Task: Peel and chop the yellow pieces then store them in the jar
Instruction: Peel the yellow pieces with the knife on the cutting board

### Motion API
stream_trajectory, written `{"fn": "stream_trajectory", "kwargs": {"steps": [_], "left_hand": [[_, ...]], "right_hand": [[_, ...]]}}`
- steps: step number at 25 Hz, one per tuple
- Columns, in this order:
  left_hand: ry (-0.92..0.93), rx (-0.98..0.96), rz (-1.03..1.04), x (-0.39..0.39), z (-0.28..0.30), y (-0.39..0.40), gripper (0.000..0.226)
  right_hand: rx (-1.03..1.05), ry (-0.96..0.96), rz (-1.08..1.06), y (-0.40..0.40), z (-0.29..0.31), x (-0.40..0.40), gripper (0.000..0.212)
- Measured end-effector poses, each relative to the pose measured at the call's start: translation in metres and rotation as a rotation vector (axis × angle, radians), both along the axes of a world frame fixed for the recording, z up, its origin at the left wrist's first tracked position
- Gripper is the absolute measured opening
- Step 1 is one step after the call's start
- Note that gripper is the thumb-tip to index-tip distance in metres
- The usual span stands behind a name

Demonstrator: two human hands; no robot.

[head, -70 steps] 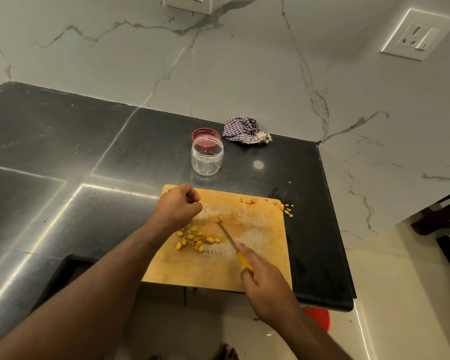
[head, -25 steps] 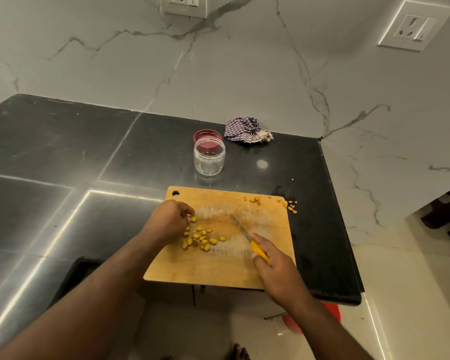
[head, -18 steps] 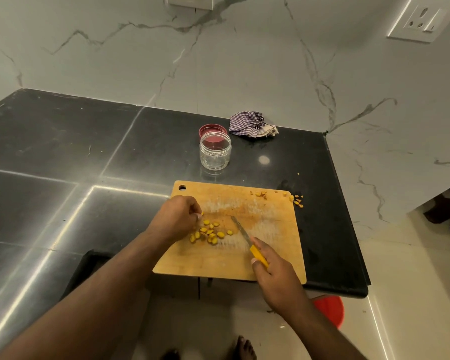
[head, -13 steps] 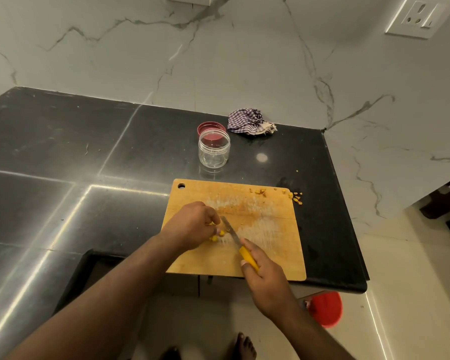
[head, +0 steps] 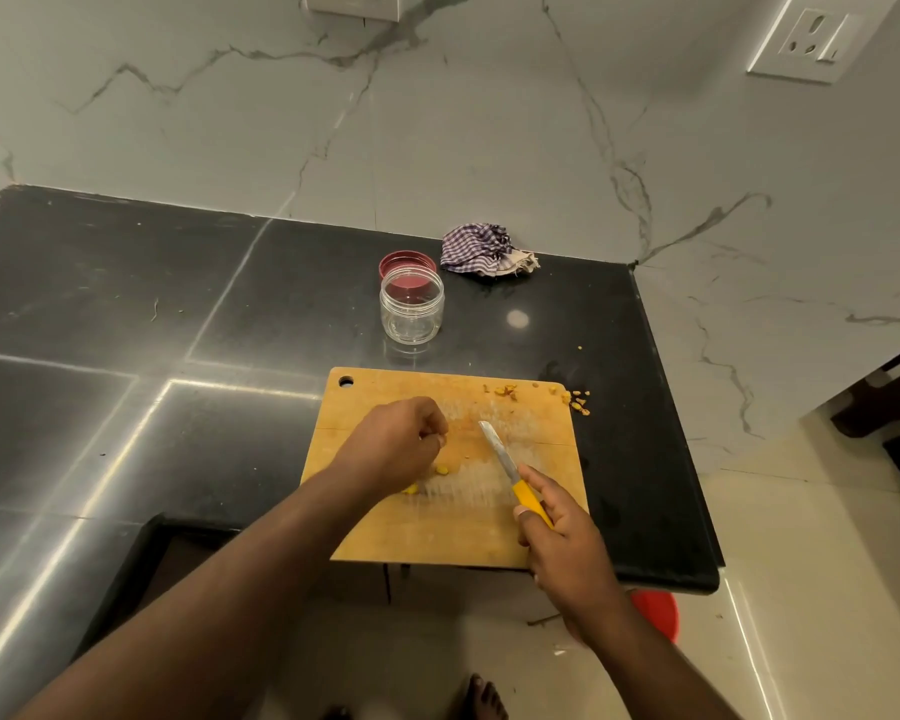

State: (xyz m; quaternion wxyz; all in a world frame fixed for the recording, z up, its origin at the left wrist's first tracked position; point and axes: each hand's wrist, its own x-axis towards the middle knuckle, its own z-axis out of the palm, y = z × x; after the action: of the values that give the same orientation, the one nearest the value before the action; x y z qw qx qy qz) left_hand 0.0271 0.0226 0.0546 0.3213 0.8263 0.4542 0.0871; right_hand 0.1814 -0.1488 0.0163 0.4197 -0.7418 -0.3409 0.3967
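Head view, near to far: red round plastic item (head: 655,613) on the pale floor, below the bench's near right corner, partly hidden by the right forearm. Right hand (head: 567,550) over the near right part of the rectangular wooden chopping board (head: 437,532); its grip is closed round the yellow-handled small knife (head: 513,475), blade pointing away and left, tip over mid-board. The board lies at the near right edge of the glossy black stone bench (head: 126,304), its near edge overhanging. Left hand (head: 398,446) over the board's left-middle, fingers curled in; can't tell whether the grip holds anything. Two chopped yellow pieces (head: 441,469) show on the board just beside and under that hand; others, if any, are hidden. Small yellow-orange scraps (head: 575,400) at the board's far right corner, some spilled onto the bench. Beyond the board's far edge, near but apart, stands the clear round plastic jar (head: 411,306), open and apparently empty. Dark red round lid (head: 406,263) sits just behind it, touching or nearly so. Crumpled purple-white checked cloth (head: 484,251) at the bench's far edge by the marble wall, right of the lid.
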Motion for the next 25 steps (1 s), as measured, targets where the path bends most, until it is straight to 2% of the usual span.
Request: {"fn": "stream_trajectory", "kwargs": {"steps": [3, 6, 13, 18, 25], "left_hand": [[0.01, -0.071, -0.004, 0.024, 0.0, 0.013, 0.017], [0.05, -0.08, 0.021, 0.04, -0.01, 0.018, 0.014], [0.047, -0.027, 0.128, 0.025, -0.022, 0.018, 0.031], [0.062, -0.055, 0.145, 0.021, -0.028, 0.017, 0.028], [0.029, 0.094, 0.181, 0.026, -0.04, 0.006, 0.023]], "right_hand": [[-0.009, 0.02, -0.004, -0.003, 0.001, 0.008, 0.043], [-0.018, 0.007, 0.012, -0.006, 0.003, 0.013, 0.041], [-0.043, -0.055, 0.068, -0.012, 0.003, 0.013, 0.042], [-0.052, -0.281, 0.206, -0.005, 0.02, -0.007, 0.048], [-0.078, -0.444, 0.292, 0.005, 0.025, -0.022, 0.053]]}}
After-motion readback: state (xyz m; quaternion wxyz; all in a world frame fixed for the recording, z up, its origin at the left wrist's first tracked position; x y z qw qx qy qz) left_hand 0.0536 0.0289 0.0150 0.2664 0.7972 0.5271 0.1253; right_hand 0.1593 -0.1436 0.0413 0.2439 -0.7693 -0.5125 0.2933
